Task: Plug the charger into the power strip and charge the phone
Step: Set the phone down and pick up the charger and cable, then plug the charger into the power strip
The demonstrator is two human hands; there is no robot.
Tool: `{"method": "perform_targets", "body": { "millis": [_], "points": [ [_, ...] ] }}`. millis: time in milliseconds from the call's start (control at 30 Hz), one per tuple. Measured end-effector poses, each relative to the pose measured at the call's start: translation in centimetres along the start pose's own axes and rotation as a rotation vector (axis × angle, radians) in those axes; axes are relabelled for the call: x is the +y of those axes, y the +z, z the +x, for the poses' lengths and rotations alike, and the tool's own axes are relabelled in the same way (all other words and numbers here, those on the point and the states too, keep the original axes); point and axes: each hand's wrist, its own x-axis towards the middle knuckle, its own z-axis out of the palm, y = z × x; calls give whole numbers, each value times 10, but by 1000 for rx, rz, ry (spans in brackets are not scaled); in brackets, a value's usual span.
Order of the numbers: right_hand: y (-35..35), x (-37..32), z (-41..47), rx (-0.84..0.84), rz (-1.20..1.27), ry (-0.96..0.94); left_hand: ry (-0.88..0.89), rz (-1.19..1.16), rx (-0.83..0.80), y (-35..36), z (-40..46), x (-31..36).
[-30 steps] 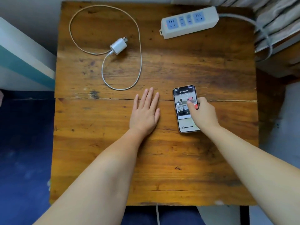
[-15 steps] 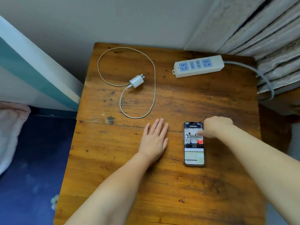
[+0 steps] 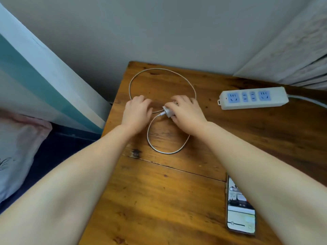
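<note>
From my head camera, my right hand has its grip closed around the white charger, fingers curled over its top and thumb side beneath, at about 11 o'clock from the middle of the wooden surface. The charger's cable end points toward 8 o'clock, so its long axis runs roughly 8 to 2 o'clock; the prongs are hidden under my fingers, so I think they face the power strip but cannot be sure. My left hand lies just beside it at 9 o'clock, fingers bent down onto the white cable; whether that grip actually pinches the cable I cannot tell.

The cable leaves the charger, swings in a small loop toward 6 o'clock, then a larger loop toward 12 o'clock near the far edge of the surface.

The power strip lies at 3 o'clock from the charger, well apart, its long axis running about 9 to 3 o'clock, blue sockets facing up, its cord leaving the right end.

The phone lies flat at 5 o'clock near me, screen lit and up, long axis 12 to 6 o'clock, partly covered by my right forearm.

A pillow sits off the surface at 9 o'clock.
</note>
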Motion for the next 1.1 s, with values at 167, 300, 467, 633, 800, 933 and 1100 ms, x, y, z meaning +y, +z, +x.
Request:
{"method": "perform_targets", "body": {
  "millis": [167,300,467,633,800,933,1100],
  "points": [
    [8,7,-1,45,-27,-24,11,-2,-61,15,-8,2],
    [6,6,-2,36,-113,-37,21,21,-55,13,-7,8],
    [-1,12,-20,88,-162,-16,36,30,-27,1,-6,25],
    [-30,45,-65,298,-76,41,-120,-328,43,-14,-9,62],
    [-51,90,-124,268,363,420,-225,-599,36,-11,-16,118],
    [-67,129,-151,295,1262,730,-344,-798,-15,2,-26,154],
    [-81,154,-146,416,1936,909,-382,-892,-50,15,-30,175]
  ]
}}
